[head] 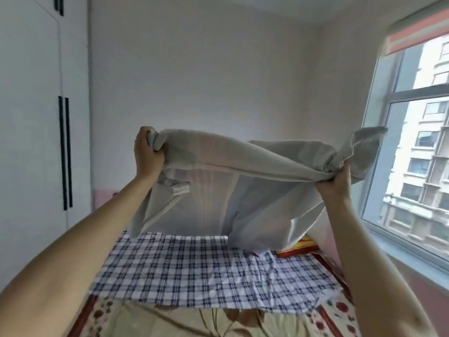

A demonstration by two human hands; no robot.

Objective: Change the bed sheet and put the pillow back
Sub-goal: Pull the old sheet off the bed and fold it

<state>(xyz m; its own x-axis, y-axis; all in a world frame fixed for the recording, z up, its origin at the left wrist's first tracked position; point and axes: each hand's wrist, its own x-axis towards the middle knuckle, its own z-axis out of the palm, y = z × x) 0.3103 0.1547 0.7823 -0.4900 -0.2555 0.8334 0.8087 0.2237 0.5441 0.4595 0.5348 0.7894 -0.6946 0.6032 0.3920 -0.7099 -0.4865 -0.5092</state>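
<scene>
Holding up: both the left hand (148,152) and right hand (336,177) were clenched on the grey sheet (238,190), raised over the bed (170,317).
Done so far: a checked sheet (194,271) partly covered the far half.
Left: spreading it out, and the pillow, which wasn't in sight.

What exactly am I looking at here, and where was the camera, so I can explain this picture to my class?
There is no machine here: a camera worn on a person's head looks forward over their bare arms. The left hand and right hand each grip a bunched part of a pale grey sheet, lifted above the bed so it hangs between them. On the bed lies a blue-and-white checked sheet, spread over a floral cover. A white wardrobe stands left; a window is right. No pillow is clearly visible.
</scene>
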